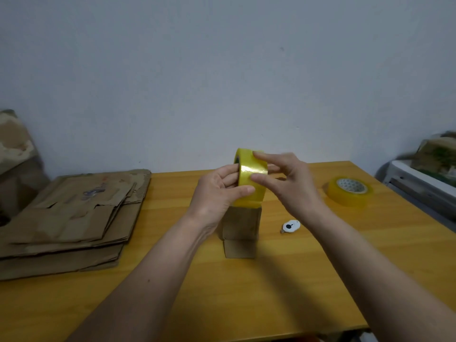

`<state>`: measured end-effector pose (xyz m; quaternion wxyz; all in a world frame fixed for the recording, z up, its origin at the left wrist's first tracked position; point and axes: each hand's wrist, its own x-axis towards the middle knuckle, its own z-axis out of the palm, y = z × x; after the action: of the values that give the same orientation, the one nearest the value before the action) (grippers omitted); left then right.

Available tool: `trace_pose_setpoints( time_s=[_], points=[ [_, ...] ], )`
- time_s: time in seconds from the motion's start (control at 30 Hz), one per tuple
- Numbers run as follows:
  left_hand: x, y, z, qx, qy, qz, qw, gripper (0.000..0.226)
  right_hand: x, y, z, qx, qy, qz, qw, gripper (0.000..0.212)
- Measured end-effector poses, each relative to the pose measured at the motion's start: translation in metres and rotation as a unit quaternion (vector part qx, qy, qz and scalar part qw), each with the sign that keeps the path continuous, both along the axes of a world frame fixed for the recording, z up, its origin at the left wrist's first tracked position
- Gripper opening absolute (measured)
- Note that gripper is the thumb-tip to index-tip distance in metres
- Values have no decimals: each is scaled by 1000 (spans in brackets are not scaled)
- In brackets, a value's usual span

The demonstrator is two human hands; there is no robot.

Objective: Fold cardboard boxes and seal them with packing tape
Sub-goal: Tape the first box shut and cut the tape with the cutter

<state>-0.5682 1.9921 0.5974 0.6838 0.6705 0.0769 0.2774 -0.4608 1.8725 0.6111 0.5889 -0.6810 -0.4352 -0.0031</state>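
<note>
Yellow tape roll [250, 177] held upright in mid-air, just above small folded cardboard box [241, 225] on wooden table [271, 287]. Left hand [217, 193] clamped round roll's near rim, probably steadying it. Right hand [283, 178], fingers apart and mostly straight, touching roll's face, likely hunting for the tape end. Right of box: small white cutter [291, 226] near, spare tape roll [350, 191] well apart. Left of box: stacked flattened cartons [71, 218] near table's left side. Bare table in front of box.

I see the flattened brown cardboard stack [71, 218] left on the wooden table [271, 292], the small brown cardboard box [240, 230] centre, the yellowish tape roll [350, 191] right.
</note>
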Motion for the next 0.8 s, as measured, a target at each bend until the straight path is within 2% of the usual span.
trace_pose_setpoints(
  time_s=[0.1,0.17,0.3,0.37,0.4,0.43,0.5,0.6,0.63,0.7,0.77,0.8],
  points=[
    [1,0,0,5,9,11,1000,46,3,-5,-2,-42,-151,-49,986,30],
    [2,1,-2,7,17,14,1000,45,7,-6,-8,-32,-243,-57,968,19],
    [4,2,-5,11,23,20,999,44,9,-3,-19,-5,-434,-122,892,14],
    [5,3,-6,19,31,19,999,46,6,-2,-19,-17,-465,-133,875,5],
    [5,4,-5,25,37,15,999,47,6,-2,-18,-25,-457,-126,880,2],
    [5,7,-5,35,46,7,998,47,5,-1,-17,-32,-431,-115,895,4],
    [4,12,-3,64,66,-24,995,47,3,-1,-13,-42,-320,-98,941,8],
    [-1,24,2,116,96,-75,986,49,2,-7,0,-46,-23,-27,998,14],
    [-2,29,3,130,102,-94,982,49,3,-11,4,-16,91,31,995,16],
    [-5,38,8,151,110,-139,972,49,7,-18,11,53,290,138,946,18],
    [-7,46,14,166,123,-179,962,50,10,-23,13,66,386,178,903,18],
    [-7,49,17,172,133,-191,957,51,9,-25,13,61,399,185,896,17]
  ],
)
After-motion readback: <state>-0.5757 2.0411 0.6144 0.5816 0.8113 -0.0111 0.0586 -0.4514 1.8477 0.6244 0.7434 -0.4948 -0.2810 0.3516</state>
